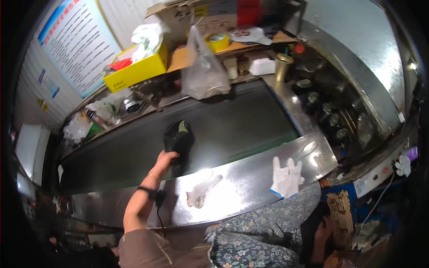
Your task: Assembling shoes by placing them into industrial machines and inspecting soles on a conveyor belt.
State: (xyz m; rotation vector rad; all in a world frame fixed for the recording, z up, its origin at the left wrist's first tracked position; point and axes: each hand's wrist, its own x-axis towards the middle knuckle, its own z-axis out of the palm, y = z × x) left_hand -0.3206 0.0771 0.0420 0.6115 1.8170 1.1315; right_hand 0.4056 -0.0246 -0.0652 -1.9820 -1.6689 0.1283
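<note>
My left hand reaches out from the lower left, wearing a dark wristband. Its fingers are closed on a black shoe with a pale green patch, over the dark conveyor belt. At lower right, my right hand is in shadow beside a black thing I cannot make out; its fingers are unclear. A soiled white glove lies crumpled on the metal edge in front of the belt. Another white glove, with a blue cuff, lies flat farther right.
A clear plastic bag hangs from the shelf over the belt's far side. Along that shelf are a yellow box, yellow tape and a gold cup. Dark round items sit in a trough to the right.
</note>
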